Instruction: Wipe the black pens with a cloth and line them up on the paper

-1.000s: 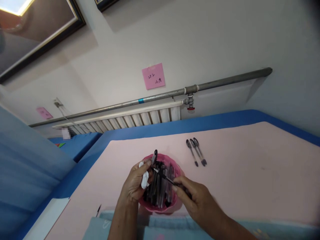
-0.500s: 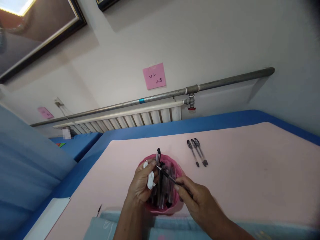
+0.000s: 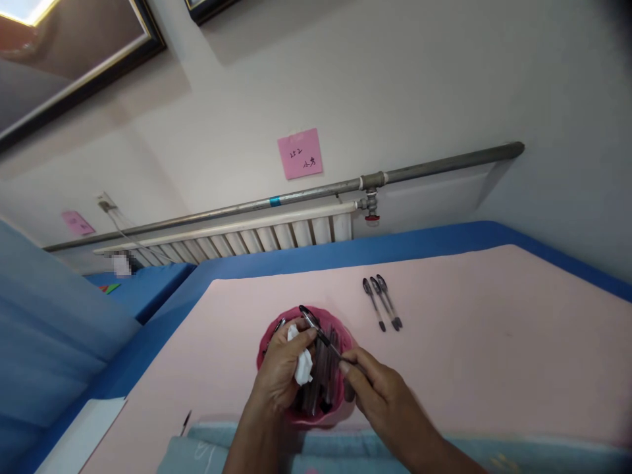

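- Left hand (image 3: 279, 370): closed, thumb and fingers pinching a dark-ended clear cap (image 3: 308, 316); crumpled white tissue (image 3: 303, 368) held in the same grip.
- Right hand (image 3: 384, 397): fingers closed round the rear of a pen (image 3: 334, 351), its front pointing up and left to the cap, roughly in line with it. Cannot tell how far the tip sits inside.
- Both hands over or beside a pink bowl (image 3: 347, 340) with a scalloped rim; left forearm crosses its near left side.
- In the bowl: clear barrels (image 3: 323, 372) and dark pieces, lying mostly lengthwise; some hidden by the left hand.
- Beyond the bowl, to the right: three capped pens (image 3: 384, 303), side by side, caps pointing away; the right-hand two nearly touching.
- Beneath all: pale pink sheet (image 3: 484, 349) over a blue surface (image 3: 424, 239).
- Near left: one small dark, slender item (image 3: 185, 422), too small to name; light-blue cloth (image 3: 197, 447) along the near edge; white sheet (image 3: 81, 434) farther left.
- Far left: blue curtain (image 3: 44, 329).
- Behind: white radiator (image 3: 266, 239), grey pipe (image 3: 320, 191) above it, pink note (image 3: 300, 155) with handwriting on the wall.
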A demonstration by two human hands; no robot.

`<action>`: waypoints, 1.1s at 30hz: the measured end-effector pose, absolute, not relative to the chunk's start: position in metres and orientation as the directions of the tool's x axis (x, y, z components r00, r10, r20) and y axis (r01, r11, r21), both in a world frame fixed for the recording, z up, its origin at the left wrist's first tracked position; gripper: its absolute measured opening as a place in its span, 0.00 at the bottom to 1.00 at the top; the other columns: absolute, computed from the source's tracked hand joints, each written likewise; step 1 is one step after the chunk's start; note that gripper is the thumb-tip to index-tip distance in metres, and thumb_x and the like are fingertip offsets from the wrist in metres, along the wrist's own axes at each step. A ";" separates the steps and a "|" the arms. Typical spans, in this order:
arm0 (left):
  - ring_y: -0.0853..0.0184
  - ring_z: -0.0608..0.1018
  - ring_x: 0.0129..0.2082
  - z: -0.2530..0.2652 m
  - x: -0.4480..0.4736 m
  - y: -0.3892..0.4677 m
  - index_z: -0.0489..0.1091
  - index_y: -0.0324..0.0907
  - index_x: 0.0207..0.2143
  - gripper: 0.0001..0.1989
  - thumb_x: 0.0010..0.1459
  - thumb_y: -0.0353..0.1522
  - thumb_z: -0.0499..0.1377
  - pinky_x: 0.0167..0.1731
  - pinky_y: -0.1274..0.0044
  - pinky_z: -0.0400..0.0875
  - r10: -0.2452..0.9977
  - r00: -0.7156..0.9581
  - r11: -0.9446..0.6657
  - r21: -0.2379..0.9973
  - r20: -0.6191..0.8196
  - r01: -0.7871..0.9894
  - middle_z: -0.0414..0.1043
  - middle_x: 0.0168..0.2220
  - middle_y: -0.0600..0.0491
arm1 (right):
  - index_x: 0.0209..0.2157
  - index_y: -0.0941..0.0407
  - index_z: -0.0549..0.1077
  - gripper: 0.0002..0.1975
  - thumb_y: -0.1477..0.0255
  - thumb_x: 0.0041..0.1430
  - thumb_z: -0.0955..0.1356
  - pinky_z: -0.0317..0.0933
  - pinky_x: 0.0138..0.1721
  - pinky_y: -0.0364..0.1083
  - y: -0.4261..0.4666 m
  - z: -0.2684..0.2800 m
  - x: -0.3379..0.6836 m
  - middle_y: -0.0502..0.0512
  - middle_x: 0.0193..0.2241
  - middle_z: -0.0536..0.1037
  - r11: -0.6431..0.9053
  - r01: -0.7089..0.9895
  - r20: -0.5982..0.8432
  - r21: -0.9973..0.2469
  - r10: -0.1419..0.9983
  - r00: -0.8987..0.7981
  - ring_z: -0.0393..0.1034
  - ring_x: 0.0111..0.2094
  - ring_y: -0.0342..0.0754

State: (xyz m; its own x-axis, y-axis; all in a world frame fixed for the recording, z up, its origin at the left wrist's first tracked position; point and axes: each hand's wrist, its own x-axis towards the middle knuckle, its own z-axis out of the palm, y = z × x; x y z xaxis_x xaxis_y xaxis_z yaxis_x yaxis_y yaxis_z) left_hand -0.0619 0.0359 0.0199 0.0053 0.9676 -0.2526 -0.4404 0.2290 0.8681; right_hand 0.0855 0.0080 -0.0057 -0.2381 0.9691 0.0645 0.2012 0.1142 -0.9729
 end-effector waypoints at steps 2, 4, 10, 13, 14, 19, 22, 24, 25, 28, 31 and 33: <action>0.80 0.60 0.13 0.019 -0.058 0.034 0.65 0.39 0.28 0.17 0.38 0.32 0.69 0.14 0.85 0.52 0.963 0.018 0.250 0.873 -0.268 -0.418 0.59 0.15 0.63 | 0.27 0.54 0.63 0.10 0.65 0.59 0.58 0.52 0.19 0.40 0.009 -0.008 0.086 0.43 0.16 0.60 0.106 0.196 0.058 -0.975 0.970 -0.236 0.54 0.17 0.40; 0.79 0.61 0.14 0.017 -0.055 0.033 0.64 0.39 0.26 0.16 0.38 0.32 0.69 0.15 0.85 0.54 0.960 0.039 0.269 0.880 -0.276 -0.392 0.60 0.15 0.63 | 0.27 0.54 0.63 0.10 0.65 0.59 0.58 0.53 0.20 0.40 0.009 -0.009 0.085 0.44 0.16 0.62 0.107 0.188 0.063 -0.976 0.972 -0.225 0.56 0.17 0.41; 0.76 0.68 0.20 0.014 -0.055 0.033 0.70 0.37 0.33 0.17 0.39 0.34 0.68 0.20 0.84 0.60 0.961 0.015 0.265 0.908 -0.275 -0.324 0.69 0.23 0.57 | 0.28 0.54 0.67 0.12 0.64 0.58 0.59 0.56 0.24 0.41 0.022 -0.004 0.100 0.46 0.18 0.67 0.132 0.250 0.100 -0.959 0.986 -0.136 0.62 0.21 0.43; 0.77 0.67 0.18 0.019 -0.063 0.035 0.71 0.38 0.35 0.19 0.39 0.36 0.68 0.18 0.84 0.58 0.961 -0.055 0.242 0.922 -0.270 -0.301 0.72 0.24 0.56 | 0.29 0.56 0.71 0.15 0.61 0.56 0.59 0.59 0.28 0.43 0.045 -0.005 0.127 0.52 0.24 0.73 0.125 0.422 0.166 -0.898 0.984 0.062 0.67 0.26 0.47; 0.77 0.66 0.16 0.020 -0.066 0.036 0.71 0.38 0.34 0.18 0.39 0.36 0.68 0.16 0.85 0.57 0.960 -0.087 0.229 0.926 -0.266 -0.300 0.71 0.22 0.57 | 0.29 0.56 0.72 0.15 0.61 0.56 0.59 0.59 0.31 0.44 0.054 -0.007 0.138 0.54 0.27 0.75 0.118 0.486 0.204 -0.866 0.971 0.127 0.68 0.30 0.48; 0.78 0.64 0.12 0.025 -0.081 0.040 0.69 0.37 0.27 0.17 0.36 0.36 0.68 0.13 0.85 0.54 0.948 -0.189 0.187 0.931 -0.254 -0.314 0.66 0.15 0.59 | 0.31 0.55 0.73 0.16 0.64 0.58 0.57 0.59 0.36 0.44 0.094 -0.018 0.178 0.55 0.34 0.77 -0.132 0.731 0.127 -0.670 0.949 0.288 0.70 0.37 0.50; 0.78 0.65 0.14 0.024 -0.085 0.041 0.70 0.37 0.28 0.17 0.35 0.36 0.69 0.14 0.85 0.55 0.943 -0.210 0.183 0.928 -0.259 -0.325 0.70 0.19 0.57 | 0.31 0.55 0.73 0.16 0.64 0.58 0.57 0.58 0.34 0.45 0.107 -0.020 0.184 0.57 0.35 0.77 -0.176 0.784 0.107 -0.596 0.950 0.294 0.69 0.36 0.51; 0.77 0.67 0.15 0.024 -0.088 0.041 0.70 0.37 0.29 0.18 0.35 0.36 0.68 0.15 0.85 0.57 0.942 -0.219 0.175 0.929 -0.255 -0.327 0.72 0.21 0.56 | 0.31 0.56 0.73 0.17 0.64 0.59 0.56 0.57 0.31 0.46 0.111 -0.018 0.182 0.60 0.34 0.76 -0.203 0.816 0.088 -0.541 0.951 0.295 0.70 0.36 0.54; 0.76 0.68 0.16 0.023 -0.090 0.042 0.70 0.37 0.29 0.18 0.36 0.36 0.68 0.16 0.84 0.58 0.942 -0.227 0.166 0.932 -0.246 -0.323 0.72 0.21 0.56 | 0.31 0.56 0.73 0.17 0.64 0.59 0.56 0.56 0.29 0.47 0.112 -0.017 0.181 0.61 0.34 0.76 -0.213 0.830 0.078 -0.515 0.953 0.292 0.70 0.35 0.55; 0.75 0.70 0.20 0.023 -0.100 0.044 0.71 0.37 0.30 0.18 0.36 0.36 0.67 0.19 0.83 0.61 0.939 -0.271 0.123 0.945 -0.210 -0.303 0.72 0.23 0.56 | 0.29 0.57 0.73 0.17 0.65 0.58 0.57 0.54 0.25 0.46 0.114 -0.014 0.178 0.63 0.33 0.76 -0.207 0.864 0.048 -0.459 0.965 0.256 0.70 0.33 0.56; 0.73 0.71 0.22 0.022 -0.111 0.046 0.71 0.37 0.30 0.17 0.38 0.36 0.66 0.22 0.82 0.62 0.930 -0.324 0.101 0.969 -0.173 -0.227 0.73 0.24 0.55 | 0.29 0.57 0.73 0.17 0.65 0.58 0.57 0.54 0.24 0.46 0.114 -0.014 0.177 0.62 0.33 0.76 -0.172 0.878 0.032 -0.446 0.978 0.208 0.70 0.31 0.55; 0.73 0.71 0.23 0.020 -0.118 0.047 0.71 0.37 0.30 0.15 0.40 0.37 0.64 0.23 0.82 0.63 0.923 -0.358 0.107 0.989 -0.138 -0.107 0.72 0.24 0.55 | 0.29 0.56 0.73 0.17 0.64 0.57 0.57 0.55 0.24 0.46 0.114 -0.013 0.178 0.61 0.33 0.75 -0.154 0.878 0.037 -0.453 0.981 0.191 0.69 0.31 0.55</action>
